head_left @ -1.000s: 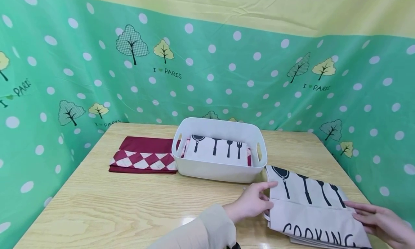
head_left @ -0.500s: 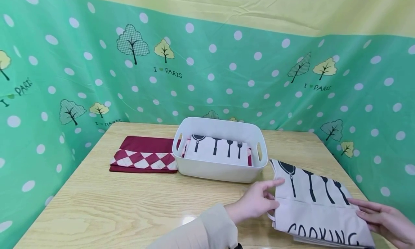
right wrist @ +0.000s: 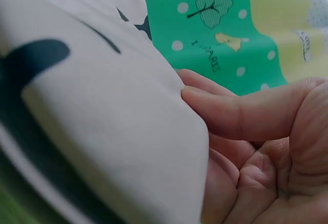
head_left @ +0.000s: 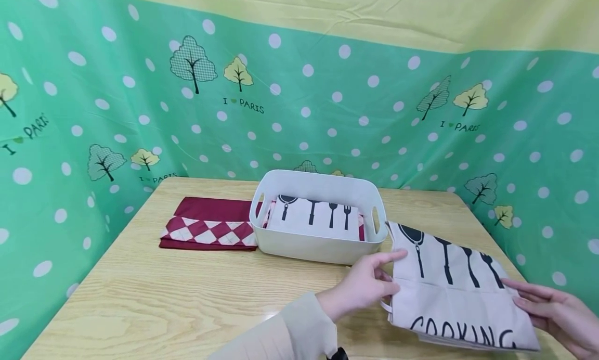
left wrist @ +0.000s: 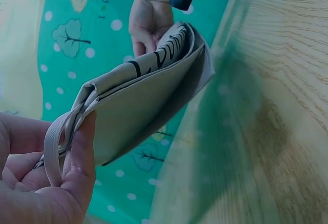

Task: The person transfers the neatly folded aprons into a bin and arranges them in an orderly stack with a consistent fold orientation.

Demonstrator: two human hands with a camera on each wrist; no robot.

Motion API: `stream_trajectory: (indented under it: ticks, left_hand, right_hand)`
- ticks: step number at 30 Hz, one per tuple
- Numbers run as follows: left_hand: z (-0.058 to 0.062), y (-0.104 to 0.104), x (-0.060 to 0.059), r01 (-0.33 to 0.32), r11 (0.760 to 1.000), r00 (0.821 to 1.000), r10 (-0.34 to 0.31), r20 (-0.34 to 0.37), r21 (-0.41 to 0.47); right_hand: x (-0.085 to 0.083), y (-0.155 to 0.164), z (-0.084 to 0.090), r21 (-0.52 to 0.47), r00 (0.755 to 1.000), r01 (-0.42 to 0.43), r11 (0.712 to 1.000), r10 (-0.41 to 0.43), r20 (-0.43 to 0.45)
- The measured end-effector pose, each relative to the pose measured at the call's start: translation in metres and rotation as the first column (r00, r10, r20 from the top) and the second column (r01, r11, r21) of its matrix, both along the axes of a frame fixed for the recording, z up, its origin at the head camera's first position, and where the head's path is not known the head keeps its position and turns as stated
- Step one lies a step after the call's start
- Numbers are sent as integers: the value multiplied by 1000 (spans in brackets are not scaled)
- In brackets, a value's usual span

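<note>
A folded off-white apron (head_left: 456, 292) with black utensil prints and "COOKING" lettering is held between both hands at the right front, in the head view. My left hand (head_left: 360, 283) pinches its left edge, thumb and fingers on opposite faces. A fabric strap (left wrist: 53, 149) loops out beside those fingers in the left wrist view, which also shows the apron lifted off the table. At the opposite edge, my right hand (head_left: 557, 310) grips the fold; the right wrist view shows the thumb (right wrist: 230, 112) pressed on the cloth (right wrist: 138, 131), with some fingers hidden behind it.
A white basket (head_left: 318, 249) with handle holes stands behind the apron, holding a similar printed folded cloth (head_left: 320, 218) over red-and-white fabric. Left of it lies a folded maroon diamond-patterned cloth (head_left: 210, 230) on the wooden table (head_left: 187, 297). A green dotted curtain (head_left: 304, 110) surrounds the table.
The apron shifts slightly right at first, then rises and moves back a little to the left, near the basket's right corner. Both hands travel with it, keeping their holds.
</note>
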State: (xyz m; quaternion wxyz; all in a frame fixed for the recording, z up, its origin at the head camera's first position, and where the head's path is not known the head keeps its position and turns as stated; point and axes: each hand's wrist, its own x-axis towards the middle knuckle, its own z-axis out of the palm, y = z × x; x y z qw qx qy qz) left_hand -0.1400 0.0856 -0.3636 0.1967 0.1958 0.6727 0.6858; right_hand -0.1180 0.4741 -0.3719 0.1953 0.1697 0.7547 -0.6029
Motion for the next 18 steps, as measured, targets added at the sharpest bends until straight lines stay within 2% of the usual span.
stream_trajectory:
  ticks: [6,13,18]
  left_hand:
    - [4,-7,-2,3,999,1000,-4,30,43]
    - [12,-19,-3,7,1000,1000,-7,4,23]
    - [17,-27,-4,17,999,1000,-17,4,40]
  right_hand:
    - [1,-9,8,32,999,-12,999,13,-33]
    - [2,-20,13,20,997,-8,1000,10,-81]
    - [3,-26,15,21,992,-5,1000,8,-127]
